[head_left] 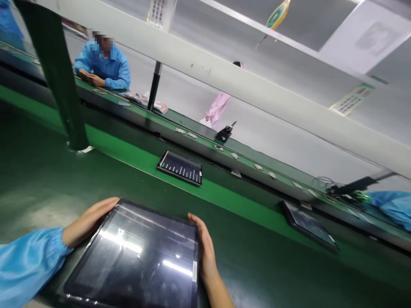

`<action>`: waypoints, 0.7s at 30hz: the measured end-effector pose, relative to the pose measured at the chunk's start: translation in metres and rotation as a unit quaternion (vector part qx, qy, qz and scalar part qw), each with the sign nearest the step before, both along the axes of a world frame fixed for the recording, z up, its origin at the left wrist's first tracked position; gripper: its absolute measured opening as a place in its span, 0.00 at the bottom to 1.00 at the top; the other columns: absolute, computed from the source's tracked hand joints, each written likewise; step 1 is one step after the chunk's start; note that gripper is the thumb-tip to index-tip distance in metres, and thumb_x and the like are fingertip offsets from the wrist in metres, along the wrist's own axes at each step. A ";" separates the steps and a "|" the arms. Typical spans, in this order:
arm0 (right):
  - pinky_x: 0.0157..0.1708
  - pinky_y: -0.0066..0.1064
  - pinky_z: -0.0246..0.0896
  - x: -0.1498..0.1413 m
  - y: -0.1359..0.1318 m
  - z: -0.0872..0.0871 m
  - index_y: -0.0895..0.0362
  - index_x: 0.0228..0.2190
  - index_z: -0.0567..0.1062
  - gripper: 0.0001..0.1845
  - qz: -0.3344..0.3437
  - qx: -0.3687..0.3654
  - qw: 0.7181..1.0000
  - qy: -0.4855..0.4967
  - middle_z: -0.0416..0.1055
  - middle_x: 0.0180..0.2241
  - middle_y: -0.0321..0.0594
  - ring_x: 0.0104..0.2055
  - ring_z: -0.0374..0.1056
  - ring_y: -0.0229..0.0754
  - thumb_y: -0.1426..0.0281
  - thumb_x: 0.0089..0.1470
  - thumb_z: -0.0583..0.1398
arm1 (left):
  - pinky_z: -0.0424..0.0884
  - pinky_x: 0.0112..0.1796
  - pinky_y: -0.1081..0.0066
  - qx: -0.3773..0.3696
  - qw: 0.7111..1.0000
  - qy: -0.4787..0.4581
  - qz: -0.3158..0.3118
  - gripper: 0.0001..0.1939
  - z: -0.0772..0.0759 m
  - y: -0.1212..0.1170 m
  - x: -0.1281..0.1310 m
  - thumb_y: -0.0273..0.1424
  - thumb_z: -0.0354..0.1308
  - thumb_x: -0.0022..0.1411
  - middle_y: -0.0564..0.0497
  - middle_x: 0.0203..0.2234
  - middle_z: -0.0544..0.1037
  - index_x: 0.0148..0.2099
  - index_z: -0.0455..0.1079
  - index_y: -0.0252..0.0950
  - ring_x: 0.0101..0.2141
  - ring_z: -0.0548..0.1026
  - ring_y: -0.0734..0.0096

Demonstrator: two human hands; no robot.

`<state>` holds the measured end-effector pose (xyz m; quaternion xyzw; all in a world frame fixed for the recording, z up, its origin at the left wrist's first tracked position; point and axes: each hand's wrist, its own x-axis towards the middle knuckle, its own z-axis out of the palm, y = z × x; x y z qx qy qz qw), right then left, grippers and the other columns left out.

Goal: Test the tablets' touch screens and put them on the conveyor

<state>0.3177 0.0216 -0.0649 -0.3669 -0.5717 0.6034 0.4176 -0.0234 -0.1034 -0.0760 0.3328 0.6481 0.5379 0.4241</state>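
Note:
A large black tablet (138, 256) with a dark, glossy screen is tilted low in front of me, two bright lamp reflections across it. My left hand (91, 220) grips its left edge, the fingers partly hidden behind it. Along the right edge my right hand (207, 248) is closed on the same tablet, near a small white label on the frame. Beneath lies the dark green table (257, 265).
On the bright green conveyor belt (224, 199) beyond the table lie a lit tablet (180, 167) and a dark tablet (308, 224). Small parts (234, 156) line the raised ledge. A green post (61, 81) stands left. A co-worker in blue (112, 64) sits across.

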 end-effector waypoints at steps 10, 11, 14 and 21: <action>0.70 0.53 0.36 0.009 -0.072 0.009 0.37 0.61 0.65 0.33 -0.092 -0.010 0.993 -0.075 0.52 0.69 0.29 0.73 0.41 0.52 0.45 0.56 0.58 | 0.71 0.50 0.61 0.057 0.998 0.001 -0.022 0.23 0.028 -0.001 0.024 0.52 0.54 0.61 0.52 0.51 0.75 0.51 0.71 0.46 0.50 0.74 0.52; 0.70 0.53 0.36 0.008 -0.070 0.007 0.38 0.60 0.66 0.33 -0.096 -0.008 0.993 -0.073 0.53 0.68 0.30 0.72 0.43 0.52 0.45 0.55 0.58 | 0.72 0.47 0.61 0.055 0.998 0.000 -0.029 0.23 0.027 0.002 0.024 0.52 0.55 0.60 0.51 0.47 0.76 0.50 0.70 0.45 0.47 0.75 0.53; 0.70 0.51 0.38 0.008 -0.065 -0.001 0.40 0.59 0.68 0.32 -0.107 0.001 0.992 -0.061 0.57 0.67 0.33 0.72 0.46 0.52 0.46 0.55 0.60 | 0.74 0.40 0.62 0.053 0.998 -0.014 -0.045 0.23 0.024 0.009 0.023 0.53 0.54 0.58 0.51 0.40 0.77 0.50 0.68 0.45 0.39 0.76 0.55; 0.70 0.53 0.40 0.018 -0.067 -0.015 0.40 0.59 0.68 0.35 -0.106 -0.023 0.992 -0.061 0.56 0.67 0.32 0.71 0.46 0.52 0.43 0.53 0.59 | 0.74 0.46 0.58 0.060 0.996 -0.040 -0.055 0.25 0.023 0.002 0.024 0.56 0.50 0.61 0.49 0.49 0.77 0.49 0.70 0.44 0.48 0.75 0.51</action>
